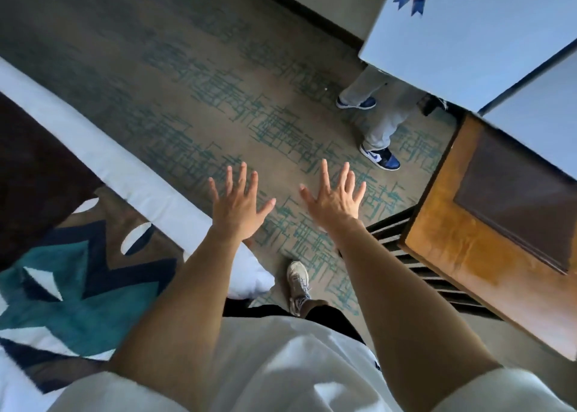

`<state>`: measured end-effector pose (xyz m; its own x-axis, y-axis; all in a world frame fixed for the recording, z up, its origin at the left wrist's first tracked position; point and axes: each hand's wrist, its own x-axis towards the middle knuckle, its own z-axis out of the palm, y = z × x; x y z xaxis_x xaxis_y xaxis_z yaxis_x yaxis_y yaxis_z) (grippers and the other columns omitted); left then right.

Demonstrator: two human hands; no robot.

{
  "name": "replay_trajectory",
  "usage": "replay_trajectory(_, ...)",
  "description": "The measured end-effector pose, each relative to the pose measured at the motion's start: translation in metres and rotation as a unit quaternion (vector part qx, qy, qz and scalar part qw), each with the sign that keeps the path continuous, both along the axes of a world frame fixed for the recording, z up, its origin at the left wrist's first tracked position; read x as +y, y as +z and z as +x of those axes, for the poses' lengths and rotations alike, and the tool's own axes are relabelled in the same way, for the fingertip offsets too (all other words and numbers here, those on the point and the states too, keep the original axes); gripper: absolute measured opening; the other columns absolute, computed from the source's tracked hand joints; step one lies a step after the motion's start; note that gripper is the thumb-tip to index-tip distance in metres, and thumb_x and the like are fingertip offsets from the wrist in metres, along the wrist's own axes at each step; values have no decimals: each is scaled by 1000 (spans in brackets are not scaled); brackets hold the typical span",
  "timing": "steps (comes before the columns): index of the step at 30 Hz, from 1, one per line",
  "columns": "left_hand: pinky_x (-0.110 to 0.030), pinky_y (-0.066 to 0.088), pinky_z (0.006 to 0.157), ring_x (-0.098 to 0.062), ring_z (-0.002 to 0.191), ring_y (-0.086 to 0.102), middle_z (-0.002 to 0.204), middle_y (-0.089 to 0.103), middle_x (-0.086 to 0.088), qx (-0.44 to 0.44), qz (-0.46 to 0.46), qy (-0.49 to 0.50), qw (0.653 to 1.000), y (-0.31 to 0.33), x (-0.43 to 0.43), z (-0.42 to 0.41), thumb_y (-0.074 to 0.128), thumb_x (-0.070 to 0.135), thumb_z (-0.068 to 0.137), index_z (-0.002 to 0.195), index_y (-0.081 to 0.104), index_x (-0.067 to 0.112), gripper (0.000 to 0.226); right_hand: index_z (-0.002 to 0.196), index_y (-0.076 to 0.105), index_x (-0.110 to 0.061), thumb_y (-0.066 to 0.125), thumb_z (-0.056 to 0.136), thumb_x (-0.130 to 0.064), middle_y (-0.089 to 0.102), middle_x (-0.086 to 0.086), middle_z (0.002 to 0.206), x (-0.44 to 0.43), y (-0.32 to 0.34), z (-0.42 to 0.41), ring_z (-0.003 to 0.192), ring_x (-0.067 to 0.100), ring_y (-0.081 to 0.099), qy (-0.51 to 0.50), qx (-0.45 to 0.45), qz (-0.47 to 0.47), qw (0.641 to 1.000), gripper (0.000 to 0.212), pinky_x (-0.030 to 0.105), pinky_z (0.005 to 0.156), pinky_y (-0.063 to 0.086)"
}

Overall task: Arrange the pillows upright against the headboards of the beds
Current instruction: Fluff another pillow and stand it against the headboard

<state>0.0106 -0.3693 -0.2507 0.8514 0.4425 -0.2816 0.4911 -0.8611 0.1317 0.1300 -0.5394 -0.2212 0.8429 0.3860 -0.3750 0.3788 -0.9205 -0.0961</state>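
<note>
Standing in a pale shoe (298,282) on carpet (193,105), beside the bed (103,165) with its patterned runner (71,290). Holding left hand (239,207) and right hand (332,201) out, fingers fanned wide, gripping nothing. Showing no pillows. Farther off, facing someone's blue sneakers (379,155).

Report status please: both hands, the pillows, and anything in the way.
Left hand and right hand open, empty, spread over the carpet. No pillow clearly in view. Second person standing ahead, bed at left.
</note>
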Motion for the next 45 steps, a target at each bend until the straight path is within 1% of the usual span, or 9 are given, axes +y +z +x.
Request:
replay_trajectory(5, -68, 3, 119, -35, 156, -2, 171, 0, -7, 17, 9, 71, 997, -2, 6, 46, 22, 75, 94, 161, 14, 20, 88, 162, -12, -32, 18, 97, -75, -14, 21, 168, 15, 3, 68, 156, 37, -7, 58, -8, -11, 998, 84, 60, 121, -9)
replay_trajectory(13, -65, -5, 119, -33, 156, -10, 171, -7, -6, 12, -11, 171, 985, 4, 37, 66, 22, 75, 95, 162, 7, 21, 88, 162, -10, -30, 15, 96, -76, -13, 21, 168, 80, 7, 129, 156, 37, -5, 156, -16, -12, 988, 84, 60, 121, -9)
replay_trajectory(20, -67, -5, 120, -32, 155, -14, 171, -9, -4, 22, -25, 257, 966, 4, 86, 60, 23, 74, 95, 162, 7, 22, 86, 163, -7, -29, 14, 96, -76, -9, 23, 168, 164, 10, 144, 156, 38, -2, 245, -28, -1, 969, 84, 62, 122, -6)
replay_trajectory(25, -66, -4, 119, -33, 156, -9, 171, -3, -6, 13, -17, 294, 956, 4, 143, 71, 28, 73, 96, 162, 11, 22, 85, 163, -6, -28, 14, 96, -75, -9, 24, 168, 238, 6, 157, 156, 39, -2, 280, -20, -9, 960, 84, 63, 122, -5)
replay_trajectory(32, -64, -8, 119, -36, 155, -13, 170, -11, -7, 38, -22, 349, 936, 25, 239, 73, 9, 78, 89, 162, 0, 23, 92, 163, -7, -27, 14, 97, -74, -10, 23, 168, 339, 11, 160, 156, 39, -2, 317, 5, -17, 948, 84, 63, 122, -4)
replay_trajectory(34, -64, -8, 119, -36, 155, -13, 170, -11, -6, 21, -20, 362, 932, 30, 262, 78, 6, 78, 88, 162, 0, 23, 93, 163, -6, -27, 16, 97, -73, -10, 23, 168, 362, 10, 156, 156, 39, -2, 332, 13, -17, 943, 83, 64, 122, -4)
replay_trajectory(38, -63, -8, 119, -35, 155, -13, 170, -11, -6, 5, -17, 384, 923, 37, 296, 86, 12, 75, 94, 162, -1, 22, 87, 163, -6, -26, 12, 96, -76, -11, 22, 168, 405, 12, 157, 156, 38, -4, 360, 25, -21, 932, 86, 63, 122, -7)
replay_trajectory(42, -63, -9, 119, -34, 155, -16, 170, -14, -5, 19, -16, 404, 914, 33, 315, 89, 13, 74, 96, 162, -3, 23, 85, 163, -6, -27, 13, 96, -76, -10, 23, 168, 446, 9, 169, 156, 39, -3, 372, 23, -7, 928, 85, 64, 122, -6)
replay_trajectory(45, -65, -5, 120, -35, 155, -15, 169, -16, -6, 42, -12, 413, 910, 28, 331, 97, 12, 74, 96, 162, -4, 23, 85, 163, -9, -27, 12, 96, -76, -11, 23, 168, 477, 7, 185, 156, 39, -6, 394, 16, -11, 919, 85, 64, 122, -7)
